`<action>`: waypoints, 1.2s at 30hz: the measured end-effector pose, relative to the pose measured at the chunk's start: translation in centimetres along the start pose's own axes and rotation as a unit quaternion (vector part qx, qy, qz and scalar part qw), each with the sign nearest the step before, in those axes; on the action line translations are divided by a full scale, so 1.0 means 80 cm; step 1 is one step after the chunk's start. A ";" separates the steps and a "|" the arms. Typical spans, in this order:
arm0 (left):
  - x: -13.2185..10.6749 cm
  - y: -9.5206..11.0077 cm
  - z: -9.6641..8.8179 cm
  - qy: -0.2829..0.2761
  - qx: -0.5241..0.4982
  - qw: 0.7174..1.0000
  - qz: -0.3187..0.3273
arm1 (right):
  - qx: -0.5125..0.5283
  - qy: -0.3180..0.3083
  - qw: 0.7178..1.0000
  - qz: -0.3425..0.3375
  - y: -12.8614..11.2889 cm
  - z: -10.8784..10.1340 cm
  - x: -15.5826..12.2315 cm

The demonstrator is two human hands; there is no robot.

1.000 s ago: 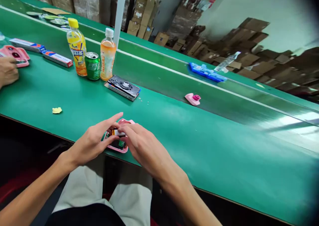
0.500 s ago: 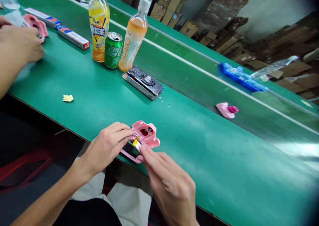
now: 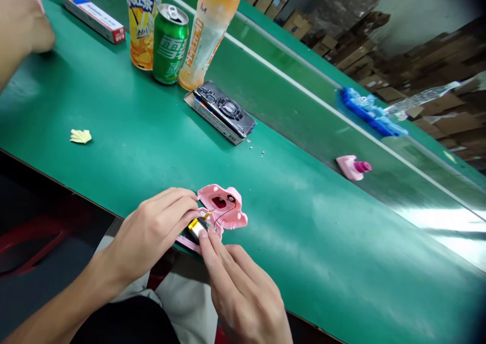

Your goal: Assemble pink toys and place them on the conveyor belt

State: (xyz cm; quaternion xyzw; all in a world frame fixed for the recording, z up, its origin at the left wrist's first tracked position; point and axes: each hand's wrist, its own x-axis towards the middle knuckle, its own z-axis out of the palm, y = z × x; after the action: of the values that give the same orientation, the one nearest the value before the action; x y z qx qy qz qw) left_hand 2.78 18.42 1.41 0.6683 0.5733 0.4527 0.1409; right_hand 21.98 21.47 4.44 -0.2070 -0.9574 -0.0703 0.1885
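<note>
Pink plastic toy shell (image 3: 232, 215) now lies split open on the green workbench (image 3: 304, 243), at its near edge, as my right hand (image 3: 243, 296) narrowly pinches its wired battery (image 3: 196, 229) and my left hand (image 3: 152, 227) grips the shell's side.

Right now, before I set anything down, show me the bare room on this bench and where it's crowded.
Bare green bench lies right of the pink casing, below the dark phone case. Another patch surrounds the yellow scrap. Crowded: the green can and bottles.
</note>
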 end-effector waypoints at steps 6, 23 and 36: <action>0.000 -0.002 0.001 0.002 0.009 1.000 0.014 | -0.066 -0.030 0.997 -0.029 -0.007 -0.007 0.007; -0.003 0.000 0.006 0.002 0.029 1.000 0.002 | -0.012 0.039 0.999 0.003 -0.013 0.009 0.001; -0.004 -0.001 0.004 -0.015 0.014 0.999 -0.026 | 0.097 0.072 0.991 0.048 -0.007 0.016 -0.001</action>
State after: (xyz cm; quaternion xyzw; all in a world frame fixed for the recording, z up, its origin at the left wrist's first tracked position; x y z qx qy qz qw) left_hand 2.99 18.32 1.02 0.6614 0.5946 0.4311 0.1520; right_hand 21.37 21.25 3.22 -0.2281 -0.9324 0.0177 0.2797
